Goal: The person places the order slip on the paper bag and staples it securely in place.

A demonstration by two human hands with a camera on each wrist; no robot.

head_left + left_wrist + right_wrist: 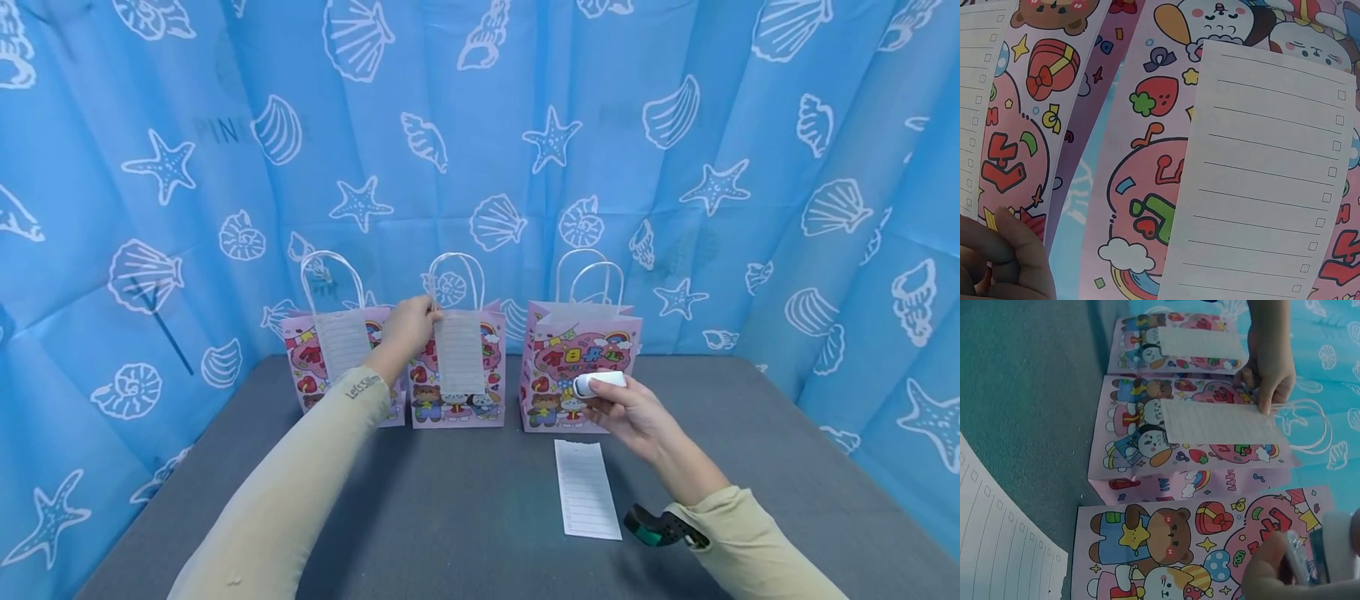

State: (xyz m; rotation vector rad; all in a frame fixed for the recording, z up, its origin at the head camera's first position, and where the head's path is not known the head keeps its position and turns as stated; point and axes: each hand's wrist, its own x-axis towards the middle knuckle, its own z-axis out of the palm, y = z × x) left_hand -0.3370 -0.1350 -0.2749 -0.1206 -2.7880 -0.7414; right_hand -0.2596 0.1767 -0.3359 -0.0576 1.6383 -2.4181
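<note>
My left hand (411, 327) is at the top of the middle pink paper bag (420, 367), pinching the upper corner of a white lined checklist slip (461, 354) against the bag's rim. This slip hangs over the printed front. In the left wrist view the fingers (1019, 250) curl at that slip's edge. My right hand (637, 417) grips a small white stapler (600, 383) before the right bag (542, 358); its metal side (1298, 556) shows in the right wrist view. Another checklist slip (587, 492) lies on the table below the right hand.
The left bag (303, 358), partly behind my left arm, carries a checklist slip (342, 342) on its front. White cord handles (596, 267) rise from the bags. A grey table (465, 517) lies beneath, and a blue shell-print curtain (480, 125) hangs behind.
</note>
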